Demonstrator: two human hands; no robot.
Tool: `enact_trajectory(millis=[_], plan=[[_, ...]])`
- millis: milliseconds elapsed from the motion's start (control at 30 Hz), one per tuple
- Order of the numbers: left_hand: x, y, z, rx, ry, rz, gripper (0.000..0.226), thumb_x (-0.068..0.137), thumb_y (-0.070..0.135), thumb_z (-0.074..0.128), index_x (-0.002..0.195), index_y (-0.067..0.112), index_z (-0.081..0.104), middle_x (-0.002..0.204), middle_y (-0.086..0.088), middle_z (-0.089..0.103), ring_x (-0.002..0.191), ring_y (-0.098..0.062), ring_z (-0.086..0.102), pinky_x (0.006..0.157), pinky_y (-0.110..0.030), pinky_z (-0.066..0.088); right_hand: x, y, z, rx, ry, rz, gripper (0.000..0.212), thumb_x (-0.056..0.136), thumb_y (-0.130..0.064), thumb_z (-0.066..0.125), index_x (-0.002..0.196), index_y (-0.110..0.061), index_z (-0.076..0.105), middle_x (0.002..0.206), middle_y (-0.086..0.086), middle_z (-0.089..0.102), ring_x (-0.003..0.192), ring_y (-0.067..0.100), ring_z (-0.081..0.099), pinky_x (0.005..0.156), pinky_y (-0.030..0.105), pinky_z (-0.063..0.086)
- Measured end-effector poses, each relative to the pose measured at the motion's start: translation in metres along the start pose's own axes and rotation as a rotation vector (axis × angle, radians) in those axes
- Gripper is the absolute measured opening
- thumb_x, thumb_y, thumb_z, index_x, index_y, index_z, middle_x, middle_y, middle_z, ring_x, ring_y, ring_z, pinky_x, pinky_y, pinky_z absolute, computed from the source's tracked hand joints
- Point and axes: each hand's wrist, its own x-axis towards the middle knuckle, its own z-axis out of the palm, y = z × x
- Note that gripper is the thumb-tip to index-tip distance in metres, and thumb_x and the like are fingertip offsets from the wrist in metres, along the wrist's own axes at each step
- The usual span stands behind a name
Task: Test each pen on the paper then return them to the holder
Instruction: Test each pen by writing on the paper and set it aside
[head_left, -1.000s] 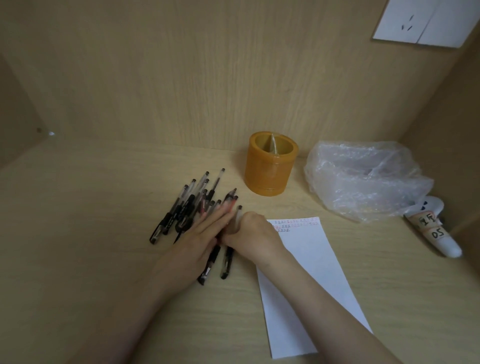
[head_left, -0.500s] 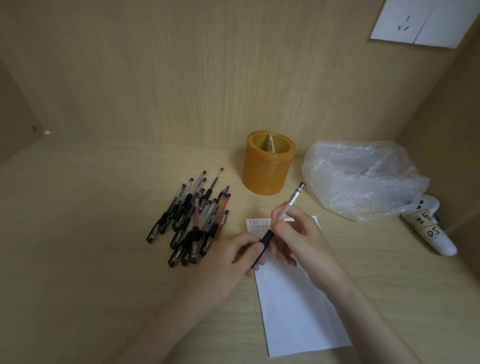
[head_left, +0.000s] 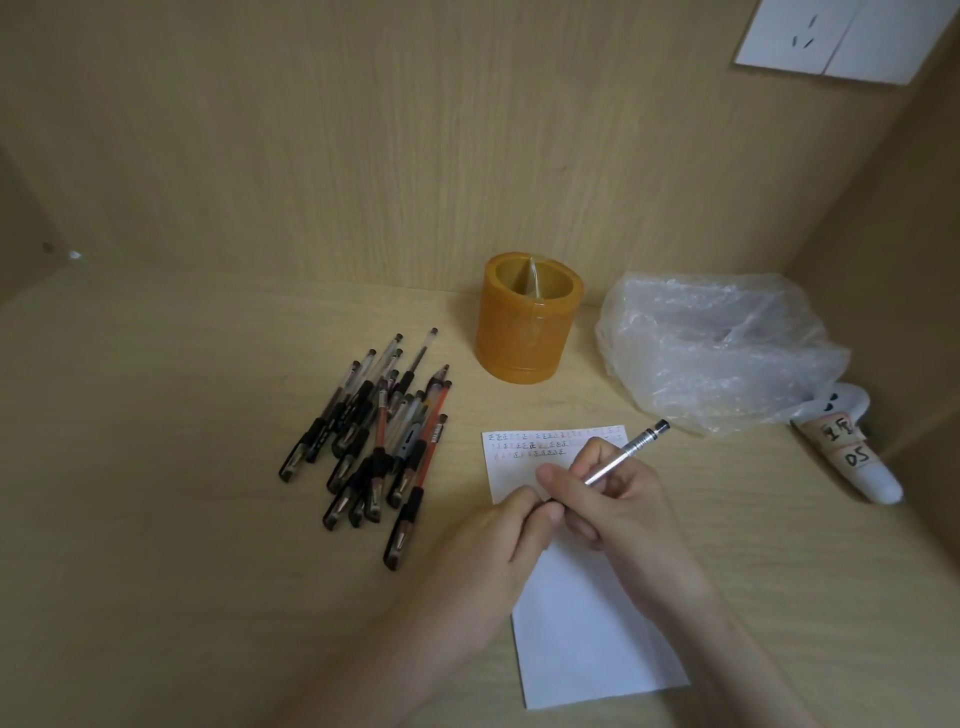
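Note:
A pile of several black and red pens lies on the desk left of a white paper with rows of small written marks along its top edge. My right hand grips one clear pen above the paper, its black end pointing up and right. My left hand pinches the pen's lower end, where the cap is hidden between my fingers. An orange pen holder stands behind the paper.
A crumpled clear plastic bag lies right of the holder. A white labelled tube rests at the far right by the side wall. Wooden walls close in the desk behind and on the right.
Both hands left the pen pile with one pen and brought it over the paper. The pen has dropped a little lower and further right since half a second ago.

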Motion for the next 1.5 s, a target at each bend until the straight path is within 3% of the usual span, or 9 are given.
enact_trajectory(millis=[300, 400, 467, 533, 633, 733, 967, 1133, 1500], plan=[[0.004, -0.003, -0.007, 0.002, 0.093, 0.021, 0.055, 0.076, 0.071, 0.041, 0.058, 0.019, 0.038, 0.049, 0.005, 0.033, 0.046, -0.008, 0.031, 0.049, -0.026, 0.023, 0.003, -0.006, -0.01, 0.23, 0.12, 0.008, 0.036, 0.082, -0.012, 0.065, 0.058, -0.018, 0.038, 0.044, -0.002, 0.025, 0.037, 0.01, 0.018, 0.041, 0.022, 0.014], [0.003, -0.011, -0.016, 0.208, 0.149, 0.052, 0.033, 0.085, 0.055, 0.048, 0.076, 0.024, 0.055, 0.053, 0.007, 0.047, 0.05, -0.007, 0.043, 0.049, -0.02, 0.029, 0.013, -0.006, -0.026, 0.308, 0.269, -0.002, 0.03, 0.089, -0.009, 0.06, 0.065, -0.019, 0.045, 0.046, -0.004, 0.031, 0.035, 0.007, 0.025, 0.036, 0.017, 0.02], [0.005, -0.021, -0.018, 0.312, 0.17, 0.113, 0.021, 0.091, 0.043, 0.045, 0.092, 0.029, 0.06, 0.064, 0.013, 0.056, 0.059, -0.003, 0.05, 0.056, -0.02, 0.038, 0.018, 0.0, -0.032, 0.211, 0.304, 0.018, 0.005, 0.09, -0.012, 0.06, 0.085, -0.013, 0.06, 0.049, -0.001, 0.045, 0.037, 0.009, 0.037, 0.036, 0.017, 0.028], [0.012, -0.036, -0.016, 0.396, 0.136, 0.249, 0.029, 0.09, 0.037, 0.04, 0.098, 0.025, 0.064, 0.083, 0.014, 0.064, 0.078, -0.002, 0.055, 0.069, -0.025, 0.046, 0.021, 0.009, -0.032, 0.114, 0.293, 0.049, 0.016, 0.092, -0.017, 0.057, 0.097, -0.007, 0.068, 0.057, 0.008, 0.061, 0.043, 0.015, 0.054, 0.039, 0.019, 0.034], [0.017, -0.056, -0.01, 0.512, 0.056, 0.445, 0.034, 0.085, 0.026, 0.04, 0.1, 0.018, 0.069, 0.108, 0.004, 0.068, 0.113, -0.01, 0.051, 0.092, -0.026, 0.043, 0.021, 0.017, -0.03, 0.038, 0.28, 0.055, 0.026, 0.094, -0.019, 0.053, 0.085, -0.002, 0.071, 0.072, 0.02, 0.072, 0.066, 0.027, 0.069, 0.044, 0.024, 0.04], [0.016, -0.062, -0.006, 0.519, 0.026, 0.477, 0.035, 0.085, 0.026, 0.04, 0.103, 0.018, 0.069, 0.117, 0.001, 0.065, 0.121, -0.015, 0.051, 0.099, -0.028, 0.041, 0.021, 0.014, -0.031, -0.001, 0.288, 0.038, 0.027, 0.094, -0.019, 0.055, 0.083, 0.002, 0.07, 0.073, 0.02, 0.072, 0.067, 0.027, 0.068, 0.043, 0.023, 0.039], [0.017, -0.061, 0.0, 0.542, 0.022, 0.544, 0.031, 0.083, 0.021, 0.043, 0.1, 0.017, 0.068, 0.114, -0.003, 0.066, 0.108, -0.018, 0.062, 0.087, -0.032, 0.053, 0.043, -0.001, -0.014, -0.187, 0.298, -0.078, 0.041, 0.074, -0.026, 0.08, 0.051, -0.012, 0.05, 0.049, 0.005, 0.046, 0.04, 0.012, 0.038, 0.042, 0.017, 0.032], [0.016, -0.06, 0.004, 0.542, 0.012, 0.51, 0.031, 0.083, 0.023, 0.042, 0.103, 0.021, 0.065, 0.118, 0.0, 0.063, 0.113, -0.013, 0.057, 0.078, -0.028, 0.055, 0.059, 0.021, 0.021, -0.239, 0.286, -0.118, 0.044, 0.081, -0.012, 0.072, 0.048, -0.016, 0.043, 0.042, -0.014, 0.043, 0.042, 0.004, 0.04, 0.049, 0.017, 0.035], [0.015, -0.064, 0.012, 0.54, 0.061, 0.476, 0.035, 0.084, 0.025, 0.04, 0.106, 0.022, 0.066, 0.118, 0.002, 0.064, 0.116, -0.016, 0.056, 0.079, -0.032, 0.056, 0.058, 0.038, 0.02, -0.364, 0.368, -0.201, 0.04, 0.078, 0.002, 0.06, 0.049, -0.017, 0.041, 0.042, -0.016, 0.038, 0.043, 0.002, 0.038, 0.047, 0.011, 0.031]])
